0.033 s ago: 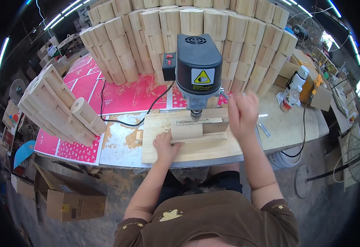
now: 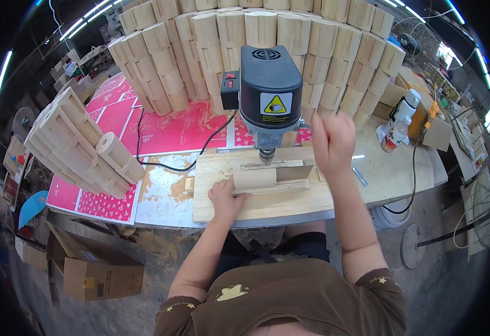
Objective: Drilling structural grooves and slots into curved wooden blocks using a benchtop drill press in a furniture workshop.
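Right hand [image 2: 334, 141] has moved higher in view, its grip unclear.

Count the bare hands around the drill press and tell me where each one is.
2: the left hand at the left end of the wooden cylinder; the right hand raised, fingers curled, to the right of the drill press. Neither is hidden.

pale wooden piece [image 2: 255, 178] on its side
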